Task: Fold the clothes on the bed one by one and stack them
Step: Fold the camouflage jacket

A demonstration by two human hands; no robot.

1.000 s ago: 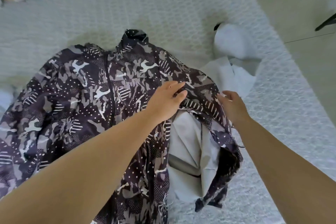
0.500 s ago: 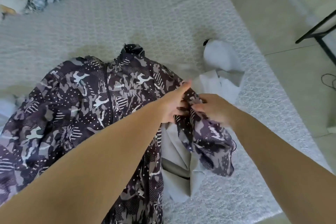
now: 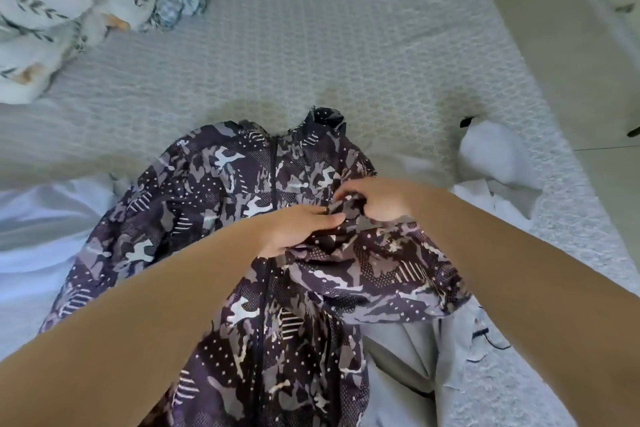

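A dark camouflage-print jacket [image 3: 221,204] lies front up on the bed [image 3: 346,45], collar pointing away from me. Its right sleeve is folded in across the chest. My left hand [image 3: 298,229] lies on the jacket beside the zip, fingers pressing the folded sleeve. My right hand [image 3: 377,199] grips a bunch of that sleeve fabric just to the right of my left hand. Under the jacket's right side a grey garment [image 3: 408,357] shows.
A white garment [image 3: 491,163] lies at the bed's right edge, with the floor [image 3: 571,45] beyond. A leaf-patterned heap of bedding [image 3: 69,3] sits at the far left. Pale blue-white cloth [image 3: 38,229] lies left of the jacket.
My right hand has pulled the jacket's right sleeve inward over the chest, covering more of the grey garment. My left hand has shifted slightly left onto the fold. The view has tilted up.
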